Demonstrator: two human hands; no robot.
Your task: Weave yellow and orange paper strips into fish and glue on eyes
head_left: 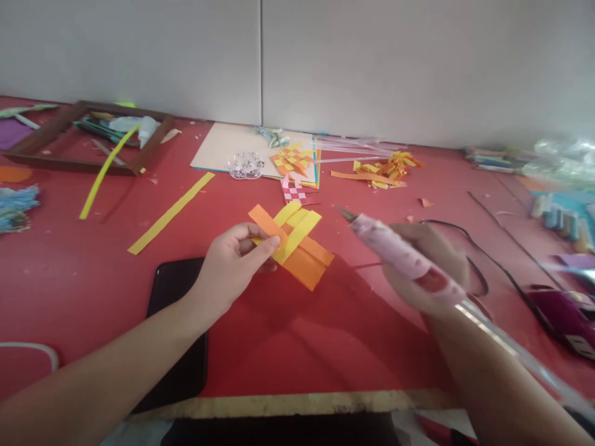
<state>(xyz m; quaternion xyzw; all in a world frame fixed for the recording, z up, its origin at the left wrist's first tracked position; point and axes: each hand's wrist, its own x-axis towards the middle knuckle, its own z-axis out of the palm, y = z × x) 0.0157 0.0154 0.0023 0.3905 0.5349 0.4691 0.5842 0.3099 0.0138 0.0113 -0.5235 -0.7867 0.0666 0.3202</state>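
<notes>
My left hand [242,254] pinches a small weave of orange and yellow paper strips [304,248] between thumb and fingers, held above the table. Its loose strip ends stick out at the top and lower right. In my right hand [423,266] is a pink hot glue gun [395,248], its nozzle aimed up and left, apart from the paper. A clear glue stick [493,331] runs out of its back end. Motion blurs this hand, and its fingers are partly hidden behind the glue gun. A black phone [181,353] lies beneath my left forearm.
Two yellow strips [171,214] lie to the left, one leaning on a brown wooden frame [139,152]. Finished woven pieces [292,160] rest at the back by a cream sheet [223,142]. Orange and yellow scraps [395,167] are piled behind; a black cord [502,266] crosses the right side.
</notes>
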